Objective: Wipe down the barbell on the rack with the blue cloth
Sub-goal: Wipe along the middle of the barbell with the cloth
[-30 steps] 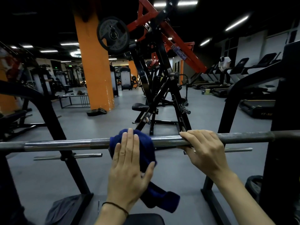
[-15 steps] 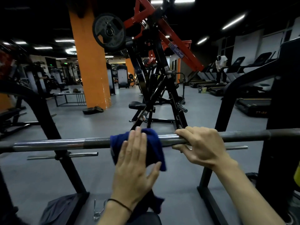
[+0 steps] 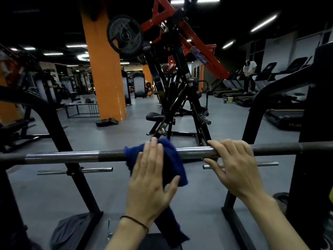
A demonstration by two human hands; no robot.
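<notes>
The barbell (image 3: 75,156) lies level across the near part of the scene, resting on the black rack (image 3: 72,154) whose uprights stand at the left and right. The blue cloth (image 3: 173,159) is draped over the bar near its middle, with a long tail hanging down toward the floor behind the left wrist. The left hand (image 3: 149,181) lies flat on the cloth with straight fingers together and the thumb spread to the right, pressing the fabric against the bar; its grip is open, not curled around anything. A thin dark band circles the left wrist. Just to the right of the cloth, the right hand (image 3: 236,165) hangs over the bar from above, fingers curled across the steel and the thumb below, so this grip is closed on the barbell. The two hands are near each other but apart.

Beyond the bar stands a black and red plate-loaded machine (image 3: 178,83) carrying a weight plate (image 3: 125,36) high at the left. An orange pillar (image 3: 104,73) rises farther left. Treadmills (image 3: 281,116) line the far right, where a person in white (image 3: 249,69) stands.
</notes>
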